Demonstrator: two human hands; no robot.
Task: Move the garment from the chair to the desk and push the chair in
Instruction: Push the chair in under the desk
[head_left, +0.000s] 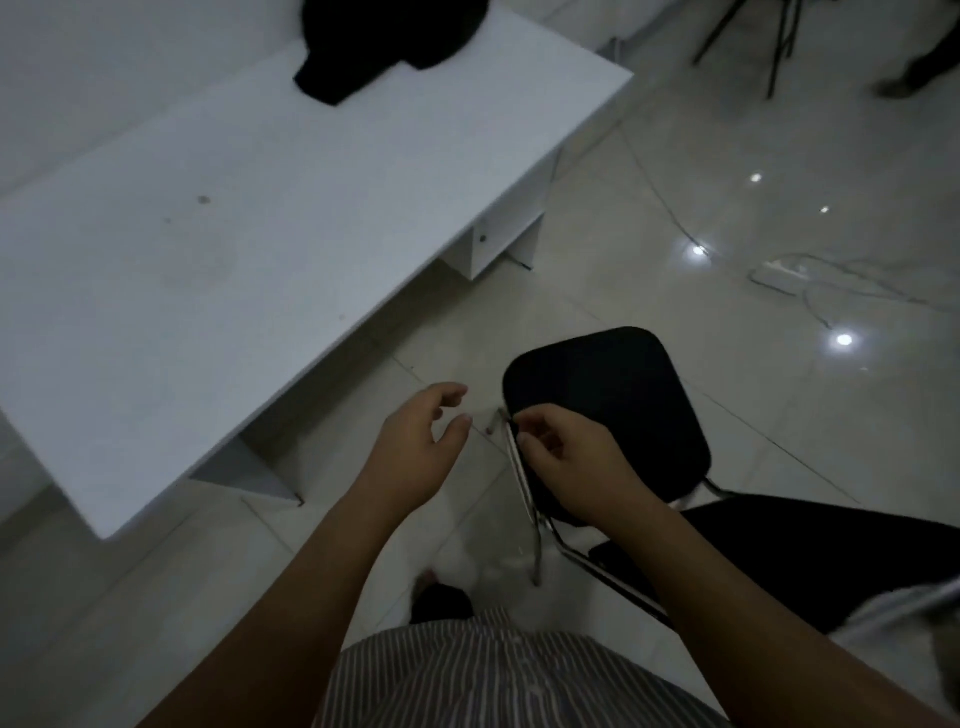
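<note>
A black garment (384, 36) lies crumpled on the far end of the white desk (234, 249). The chair (618, 384) has a black padded seat and a thin metal frame, and stands on the tiled floor a short way out from the desk's front edge. Its seat holds nothing. My right hand (576, 467) is at the seat's left front corner, fingers and thumb curled round the edge by the metal frame. My left hand (415, 441) hovers between the desk and the chair, fingers apart, holding nothing.
A small drawer unit (498, 239) hangs under the desk's right part. Loose cables and a power strip (779, 270) lie on the glossy floor to the right. Dark legs of other furniture (748, 31) and someone's foot (904, 78) show at the top right.
</note>
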